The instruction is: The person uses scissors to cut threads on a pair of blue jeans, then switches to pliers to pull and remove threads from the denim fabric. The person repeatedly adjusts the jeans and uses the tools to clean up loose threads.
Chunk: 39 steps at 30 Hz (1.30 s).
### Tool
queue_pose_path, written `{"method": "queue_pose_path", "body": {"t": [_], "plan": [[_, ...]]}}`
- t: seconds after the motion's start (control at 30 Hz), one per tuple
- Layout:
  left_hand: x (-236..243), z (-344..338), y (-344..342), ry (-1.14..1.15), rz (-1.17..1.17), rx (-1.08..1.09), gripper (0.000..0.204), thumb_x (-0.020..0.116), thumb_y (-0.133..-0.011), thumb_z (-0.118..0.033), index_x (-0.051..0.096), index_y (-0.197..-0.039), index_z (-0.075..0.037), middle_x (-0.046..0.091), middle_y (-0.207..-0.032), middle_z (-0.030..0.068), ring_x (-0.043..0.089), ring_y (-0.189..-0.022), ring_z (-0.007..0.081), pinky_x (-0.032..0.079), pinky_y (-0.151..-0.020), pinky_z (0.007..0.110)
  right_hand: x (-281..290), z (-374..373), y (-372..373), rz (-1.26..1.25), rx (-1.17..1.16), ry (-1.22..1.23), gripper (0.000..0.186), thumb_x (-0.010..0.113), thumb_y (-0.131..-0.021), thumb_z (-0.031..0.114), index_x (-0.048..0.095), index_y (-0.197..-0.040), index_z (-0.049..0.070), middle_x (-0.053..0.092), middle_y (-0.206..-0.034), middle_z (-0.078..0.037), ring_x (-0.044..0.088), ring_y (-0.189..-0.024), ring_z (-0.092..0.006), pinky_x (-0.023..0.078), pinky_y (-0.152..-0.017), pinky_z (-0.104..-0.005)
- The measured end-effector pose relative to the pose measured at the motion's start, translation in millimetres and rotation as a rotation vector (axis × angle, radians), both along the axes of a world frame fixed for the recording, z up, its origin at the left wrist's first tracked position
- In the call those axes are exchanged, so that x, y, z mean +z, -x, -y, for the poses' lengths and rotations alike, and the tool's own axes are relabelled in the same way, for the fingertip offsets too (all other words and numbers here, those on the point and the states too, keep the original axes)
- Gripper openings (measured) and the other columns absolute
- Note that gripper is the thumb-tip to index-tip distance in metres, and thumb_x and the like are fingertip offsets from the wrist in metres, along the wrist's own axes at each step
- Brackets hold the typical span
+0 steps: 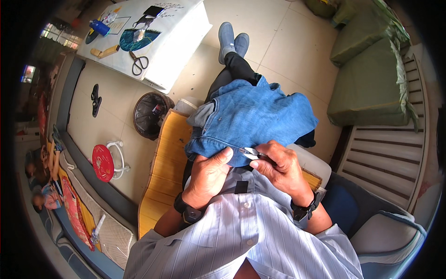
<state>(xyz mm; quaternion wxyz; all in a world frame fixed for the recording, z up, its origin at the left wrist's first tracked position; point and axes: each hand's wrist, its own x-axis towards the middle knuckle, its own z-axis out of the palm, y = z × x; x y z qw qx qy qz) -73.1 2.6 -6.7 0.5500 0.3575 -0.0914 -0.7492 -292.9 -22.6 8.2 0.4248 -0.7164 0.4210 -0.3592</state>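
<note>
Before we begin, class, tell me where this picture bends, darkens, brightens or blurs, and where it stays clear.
Head view: the slatted bench curves near the right rim, and the corners go black; head view: the white table is very bright along its side; head view: the far left rim looks dark and soft, while the blue denim and snips look fairly clear.

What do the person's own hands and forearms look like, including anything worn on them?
The left hand and right hand are ungloved. The left wristband and right wristband are black, each with a dark, boxy piece. The sleeves are pale with fine stripes and end short of the wristbands.
</note>
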Motion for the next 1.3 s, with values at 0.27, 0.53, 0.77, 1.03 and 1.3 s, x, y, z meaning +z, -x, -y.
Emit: {"method": "queue_pose_path", "body": {"t": [0.27, 0.53, 0.77, 1.03, 1.3], "plan": [[3, 0, 2, 0.052, 0.04, 0.0, 0.047, 0.065, -0.102, -0.002, 0.054, -0.148, -0.001, 0.062, -0.145, 0.0127, 0.059, -0.134, 0.0272, 0.043, -0.119, 0.046, 4, 1, -3, 0.124, -0.215, -0.159, 0.03, 0.089, -0.089, 0.014, 0.067, -0.105, 0.002, 0.06, -0.08, 0.001, 0.051, -0.071, -0.0064, 0.044, -0.064, -0.0264], [-5, -7, 3, 0.163, 0.227, -0.003, 0.046, 0.07, -0.101, -0.003, 0.058, -0.146, -0.001, 0.064, -0.142, 0.0089, 0.06, -0.129, 0.02, 0.045, -0.115, 0.037, 4, 13, -24, 0.114, -0.197, -0.364, 0.019, 0.076, -0.09, -0.003, 0.066, -0.106, 0.002, 0.06, -0.084, 0.004, 0.051, -0.075, -0.0037, 0.045, -0.066, -0.0232], [-7, -5, 3, 0.161, 0.193, 0.008, 0.048, 0.071, -0.1, -0.001, 0.058, -0.147, -0.001, 0.063, -0.142, 0.0081, 0.06, -0.129, 0.0202, 0.045, -0.116, 0.037, 6, 16, -13, 0.257, -0.224, -0.478, 0.021, 0.068, -0.091, -0.009, 0.066, -0.11, 0.001, 0.068, -0.096, 0.001, 0.06, -0.087, -0.0067, 0.05, -0.077, -0.025], [-8, -5, 1, 0.183, 0.209, -0.003, 0.048, 0.07, -0.1, 0.0, 0.058, -0.146, -0.002, 0.063, -0.142, 0.0076, 0.06, -0.129, 0.0194, 0.045, -0.115, 0.037, -9, 23, -19, -0.072, -0.201, -0.224, 0.02, 0.075, -0.091, -0.001, 0.065, -0.109, 0.0, 0.065, -0.084, -0.002, 0.058, -0.078, -0.0064, 0.051, -0.072, -0.0266], [-8, -4, 0, 0.201, 0.254, -0.014, 0.047, 0.07, -0.1, 0.001, 0.059, -0.145, -0.002, 0.064, -0.14, 0.0069, 0.06, -0.129, 0.0186, 0.046, -0.115, 0.037, 13, 16, -27, 0.056, -0.131, -0.347, 0.025, 0.079, -0.092, 0.006, 0.067, -0.11, -0.003, 0.071, -0.087, -0.012, 0.068, -0.077, -0.0123, 0.055, -0.068, -0.0308]]}}
